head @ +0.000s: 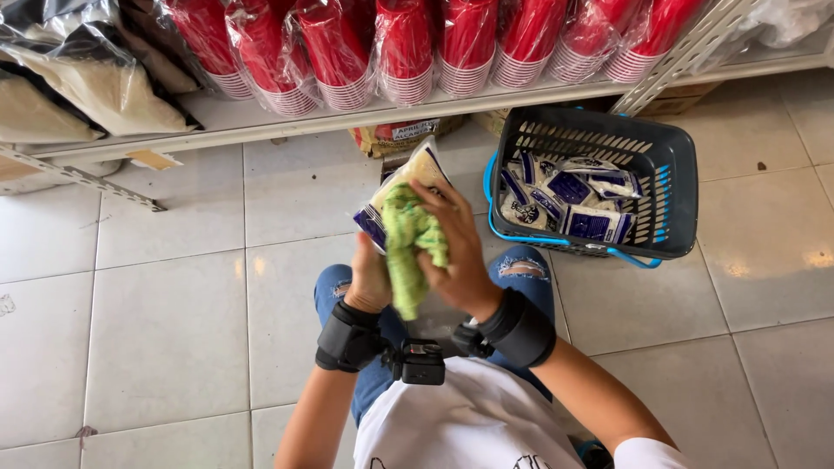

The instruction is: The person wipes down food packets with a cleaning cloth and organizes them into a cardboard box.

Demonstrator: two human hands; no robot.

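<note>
My left hand (368, 280) holds a clear plastic packet (408, 178) of pale grains with a blue end, tilted up over my knees. My right hand (463, 252) presses a crumpled green cloth (408, 243) against the packet's front face. Both wrists wear black bands, and a small black camera (422, 361) hangs at my chest. To the right stands a dark blue shopping basket (673, 169) holding several similar blue and white packets (573, 204).
A white shelf (261, 117) runs along the top with rows of red plastic cups (408, 48) wrapped in clear film and bags of pale goods (78, 87) on the left. A cardboard box (404, 135) sits under the shelf. The floor is white tile.
</note>
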